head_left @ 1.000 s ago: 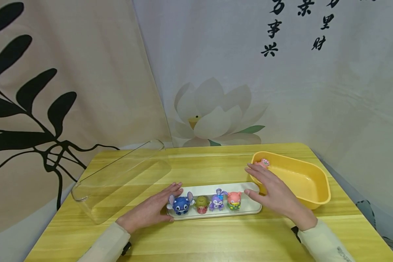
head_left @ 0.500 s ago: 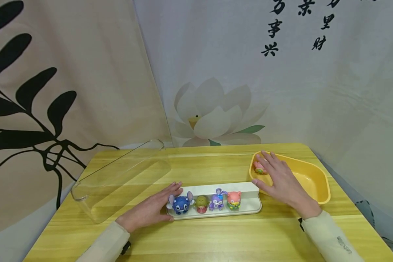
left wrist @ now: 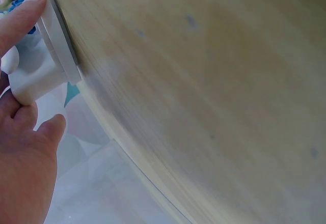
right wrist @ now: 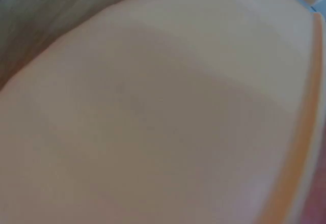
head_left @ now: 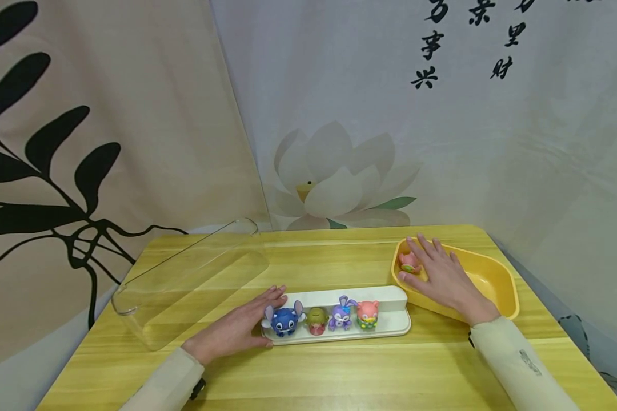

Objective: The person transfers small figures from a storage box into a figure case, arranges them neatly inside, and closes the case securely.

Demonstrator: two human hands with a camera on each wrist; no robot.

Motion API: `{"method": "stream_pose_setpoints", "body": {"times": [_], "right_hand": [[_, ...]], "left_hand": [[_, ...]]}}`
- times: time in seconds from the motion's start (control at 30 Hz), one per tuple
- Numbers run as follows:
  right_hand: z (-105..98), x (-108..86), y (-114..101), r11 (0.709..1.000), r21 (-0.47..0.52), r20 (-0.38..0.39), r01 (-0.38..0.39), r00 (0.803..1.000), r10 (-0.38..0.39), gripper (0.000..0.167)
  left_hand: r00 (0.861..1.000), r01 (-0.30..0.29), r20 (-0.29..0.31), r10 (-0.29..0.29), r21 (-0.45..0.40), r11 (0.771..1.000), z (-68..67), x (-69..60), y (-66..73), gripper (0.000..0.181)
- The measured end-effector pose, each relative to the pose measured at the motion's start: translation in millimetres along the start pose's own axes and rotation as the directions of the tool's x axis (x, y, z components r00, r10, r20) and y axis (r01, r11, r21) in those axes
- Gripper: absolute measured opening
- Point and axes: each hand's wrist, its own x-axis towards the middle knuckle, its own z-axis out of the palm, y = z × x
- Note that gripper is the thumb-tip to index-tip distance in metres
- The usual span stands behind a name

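My left hand [head_left: 239, 331] grips the left end of a white stepped display base [head_left: 391, 325], thumb at the front and fingers behind. The left wrist view shows that hand [left wrist: 25, 168] around the white end [left wrist: 38, 71]. In a row on the base stand a blue big-eared figurine [head_left: 284, 321], a green-and-red one [head_left: 316, 321], a purple rabbit [head_left: 341, 315] and a pink pig-like one [head_left: 367, 314]. My right hand [head_left: 444, 279] hovers over a yellow tray [head_left: 509, 291], fingers spread, beside a pink figurine [head_left: 408, 262] inside. The right wrist view is mostly a blurred pale surface.
A clear plastic cover [head_left: 195, 285] lies at the left of the wooden table [head_left: 329, 377], slanting to the back edge. Behind the table hangs a printed cloth [head_left: 339, 85] with a lotus and dark writing.
My right hand has moved from the base's right end to above the yellow tray. The pink figurine in the tray has shifted and turned slightly. My left hand stays in place.
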Motion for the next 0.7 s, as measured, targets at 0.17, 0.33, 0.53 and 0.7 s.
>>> {"method": "stream_pose_setpoints", "body": {"times": [0.17, 0.33, 0.53, 0.7], "right_hand": [[4, 5.9, 6, 1.0, 0.007, 0.036, -0.016, 0.999, 0.016, 0.09], [9, 11.0, 10, 0.999, 0.044, 0.018, 0.025, 0.999, -0.026, 0.083], [15, 17.5, 15, 0.995, 0.078, 0.01, 0.069, 0.998, -0.07, 0.067], [17, 21.7, 17, 0.994, 0.09, 0.029, 0.069, 0.997, -0.072, 0.059]], "left_hand": [[1.0, 0.0, 0.004, 0.0, 0.003, 1.0, 0.0, 0.2, -0.1, 0.095], [1.0, 0.0, 0.002, 0.0, 0.005, 1.0, 0.3, -0.3, -0.3, 0.095], [1.0, -0.001, 0.0, 0.001, -0.002, 1.0, 0.3, -0.4, -0.5, 0.094], [1.0, 0.001, 0.007, -0.001, -0.006, 1.0, 0.2, -0.5, -0.5, 0.093]]}}
